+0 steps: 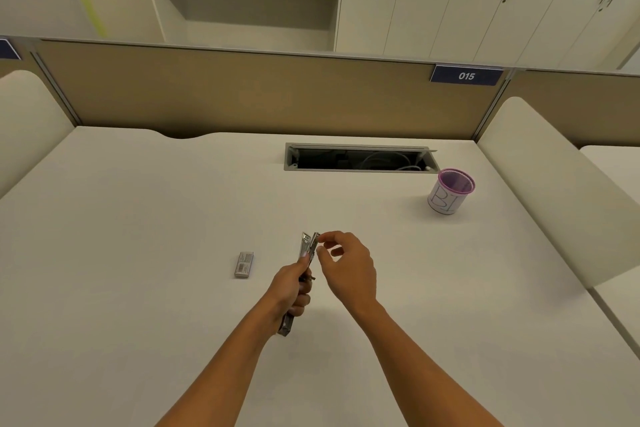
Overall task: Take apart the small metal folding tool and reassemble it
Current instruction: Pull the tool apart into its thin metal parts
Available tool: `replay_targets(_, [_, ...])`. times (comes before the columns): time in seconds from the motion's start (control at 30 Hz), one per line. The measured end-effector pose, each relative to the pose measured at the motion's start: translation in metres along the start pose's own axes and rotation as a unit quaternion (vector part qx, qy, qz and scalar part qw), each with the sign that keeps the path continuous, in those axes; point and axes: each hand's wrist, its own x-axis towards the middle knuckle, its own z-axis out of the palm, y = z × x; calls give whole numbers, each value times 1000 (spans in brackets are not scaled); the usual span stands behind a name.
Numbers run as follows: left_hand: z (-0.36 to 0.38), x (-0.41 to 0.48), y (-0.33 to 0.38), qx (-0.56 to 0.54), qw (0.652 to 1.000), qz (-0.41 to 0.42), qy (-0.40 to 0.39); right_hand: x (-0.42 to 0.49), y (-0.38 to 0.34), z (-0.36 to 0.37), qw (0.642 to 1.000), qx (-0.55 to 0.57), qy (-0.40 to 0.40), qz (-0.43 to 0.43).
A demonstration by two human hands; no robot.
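With my left hand [293, 288] clamped round the metal tool [307, 248], my right hand [348, 263] fingers pinch its far tip and should pull gently.

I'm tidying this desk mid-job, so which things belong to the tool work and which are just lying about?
In the job: metal folding tool, held low by the left hand, top end pinched by the right hand.
Lying about: small grey box, pink mesh cup, open cable hatch.
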Motion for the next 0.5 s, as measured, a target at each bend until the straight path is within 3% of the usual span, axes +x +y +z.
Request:
replay_targets(0.2, [-4, 0, -2, 14, 1000, -9, -11, 6, 5, -2, 980, -163, 32, -111])
replay_targets(0.5, [-3, -2, -4, 37, 999, -12, -17, 14, 5, -5, 987, -138, 17, -77])
